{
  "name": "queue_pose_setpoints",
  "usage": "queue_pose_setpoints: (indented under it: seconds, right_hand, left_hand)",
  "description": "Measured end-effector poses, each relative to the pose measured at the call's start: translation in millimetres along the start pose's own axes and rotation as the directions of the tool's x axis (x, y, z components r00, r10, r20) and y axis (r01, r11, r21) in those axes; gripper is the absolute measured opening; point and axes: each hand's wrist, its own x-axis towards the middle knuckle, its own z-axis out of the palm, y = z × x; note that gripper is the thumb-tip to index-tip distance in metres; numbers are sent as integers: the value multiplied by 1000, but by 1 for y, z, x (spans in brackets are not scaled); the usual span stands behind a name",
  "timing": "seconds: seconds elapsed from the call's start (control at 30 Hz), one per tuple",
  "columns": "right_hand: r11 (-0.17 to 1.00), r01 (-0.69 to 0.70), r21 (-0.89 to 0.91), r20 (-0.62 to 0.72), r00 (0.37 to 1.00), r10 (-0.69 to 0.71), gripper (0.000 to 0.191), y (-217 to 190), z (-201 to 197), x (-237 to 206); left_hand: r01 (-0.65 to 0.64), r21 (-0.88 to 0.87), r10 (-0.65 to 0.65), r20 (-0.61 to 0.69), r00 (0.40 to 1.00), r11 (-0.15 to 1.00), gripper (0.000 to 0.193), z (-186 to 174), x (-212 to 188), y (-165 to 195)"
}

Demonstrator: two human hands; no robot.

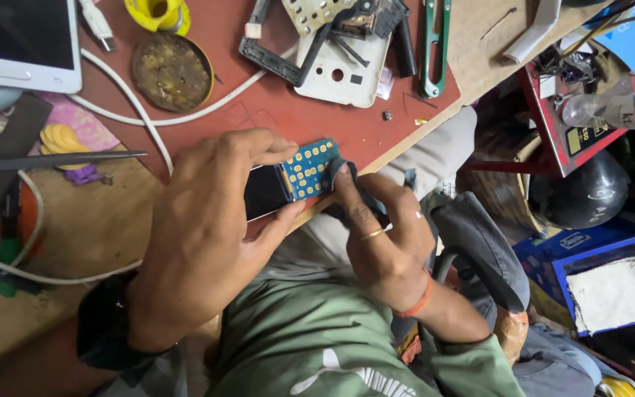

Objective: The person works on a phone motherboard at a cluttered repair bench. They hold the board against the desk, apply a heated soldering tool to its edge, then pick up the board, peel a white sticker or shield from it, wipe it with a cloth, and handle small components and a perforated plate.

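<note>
My left hand grips a small opened phone at the table's front edge, thumb under it and fingers over the top. Its dark screen faces up, and beside the screen lies a blue circuit board with gold keypad contacts. My right hand presses a dark cloth with a fingertip against the board's right end. A ring sits on one finger and an orange band on that wrist.
On the red mat lie a white phone back cover, a black frame, green tweezers, a round rusty tin, a white cable and a tablet. A plastic bottle and dark helmet sit right.
</note>
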Motion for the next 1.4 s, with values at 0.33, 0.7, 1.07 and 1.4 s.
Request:
queue_pose_setpoints:
  seconds: [0.33,0.7,1.07,1.4]
  right_hand:
    - [994,-4,111,111,994,-9,63,-1,-17,7]
    - [985,-173,-15,131,976,174,59,-7,-36,-4]
    - [992,-52,113,-280,957,82,15,65,-71,84]
    - [936,305,176,-70,952,-298,40,52,-64,143]
  left_hand:
    - [-8,-29,7,-10,1000,1000,56,-2,1,0]
    - [-27,-12,26,-17,1000,1000,52,-4,-1,1]
    - [-60,-318,45,-56,997,946,58,-3,-5,10]
    - [255,-909,-199,198,960,329,46,-1,-7,3]
